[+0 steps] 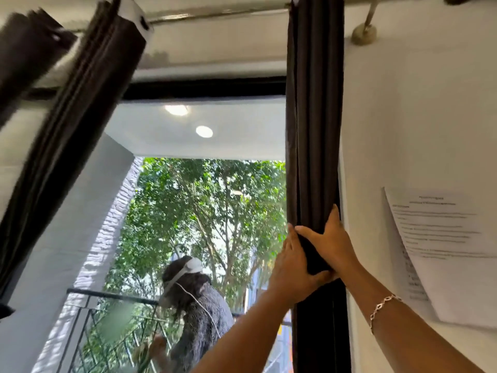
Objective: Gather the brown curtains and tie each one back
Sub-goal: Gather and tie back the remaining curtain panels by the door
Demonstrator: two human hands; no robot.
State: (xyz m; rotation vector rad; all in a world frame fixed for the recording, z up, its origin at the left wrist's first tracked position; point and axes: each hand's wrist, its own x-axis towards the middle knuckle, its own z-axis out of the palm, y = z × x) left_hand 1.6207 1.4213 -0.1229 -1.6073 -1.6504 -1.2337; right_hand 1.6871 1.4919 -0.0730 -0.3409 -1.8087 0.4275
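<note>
Up close, both hands clasp the right brown curtain (314, 117), which hangs bunched into a narrow column of soft vertical folds between the window opening and the white wall (419, 117). The left hand (293, 267) cups the bundle from the window side, fingers curled around the fabric; the right hand (329, 240) presses against it from the wall side, thumb across the front and fingers spread up along the folds. A thin chain bracelet (383, 305) circles the right wrist. The curtain's outer edge lies just beside the wall, with hardly any gap there, while the window side is open.

A second brown curtain (78, 125), also gathered in pleats, slants across the upper left, well apart from the first, and the glass between them is uncovered. Both hang from a smooth metal rod (215, 16) held by a round wall bracket (363, 35). A curling printed paper sheet (441, 246) is stuck to the wall near the right forearm.
</note>
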